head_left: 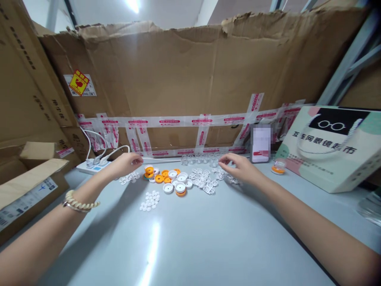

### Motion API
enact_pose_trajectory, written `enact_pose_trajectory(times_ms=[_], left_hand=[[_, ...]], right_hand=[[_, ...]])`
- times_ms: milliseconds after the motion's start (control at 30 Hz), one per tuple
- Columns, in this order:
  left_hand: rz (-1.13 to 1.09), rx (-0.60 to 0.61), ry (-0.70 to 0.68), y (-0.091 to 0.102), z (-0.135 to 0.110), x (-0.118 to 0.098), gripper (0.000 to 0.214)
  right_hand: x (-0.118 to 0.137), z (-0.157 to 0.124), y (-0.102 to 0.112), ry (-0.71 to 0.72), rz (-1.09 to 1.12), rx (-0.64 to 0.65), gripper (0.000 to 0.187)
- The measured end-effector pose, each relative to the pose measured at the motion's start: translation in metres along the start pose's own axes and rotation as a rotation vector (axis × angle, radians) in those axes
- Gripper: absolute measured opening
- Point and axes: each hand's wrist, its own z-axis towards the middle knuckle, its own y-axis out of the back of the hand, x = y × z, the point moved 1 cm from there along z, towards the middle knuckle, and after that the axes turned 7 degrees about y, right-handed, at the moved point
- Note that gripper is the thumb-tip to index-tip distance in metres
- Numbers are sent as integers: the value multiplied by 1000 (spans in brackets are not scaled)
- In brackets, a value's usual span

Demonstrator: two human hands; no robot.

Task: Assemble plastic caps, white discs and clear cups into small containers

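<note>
Several caps [180, 187]: round, rimmed, orange or white; clear cups [198, 159] behind.

2 arms [56, 230] outstretched, left grip [126, 164] and right grip [238, 167] curled

- A smooth, pale blue-grey worktop [226, 242] with a bright streak of reflected light [151, 250] across it.
- Behind it, a tall brown cardboard wall [166, 75], its top edge torn and ragged, bands of white tape [180, 121] with pink print across its lower part.
- More cardboard [20, 79] at the left.
- Grey metal framing [345, 61] at the right.
- Above, a whitish ceiling [172, 12] and a lit lamp [132, 4].
</note>
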Motion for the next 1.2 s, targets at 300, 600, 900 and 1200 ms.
enact_pose_trajectory(times_ms=[300, 600, 900, 1200], left_hand=[[100, 77, 58, -17, -28, 29, 17], [80, 68, 29, -13, -29, 9, 14], [-99, 299, -415, -47, -53, -126, 15], [-36, 360, -455, -82, -44, -140, 19]], right_hand=[[7, -1, -5, 25, 9, 53, 20], [25, 1, 2, 7, 55, 30, 17], [53, -2, -4, 127, 149, 89, 14], [55, -4, -8, 130, 180, 136, 13]])
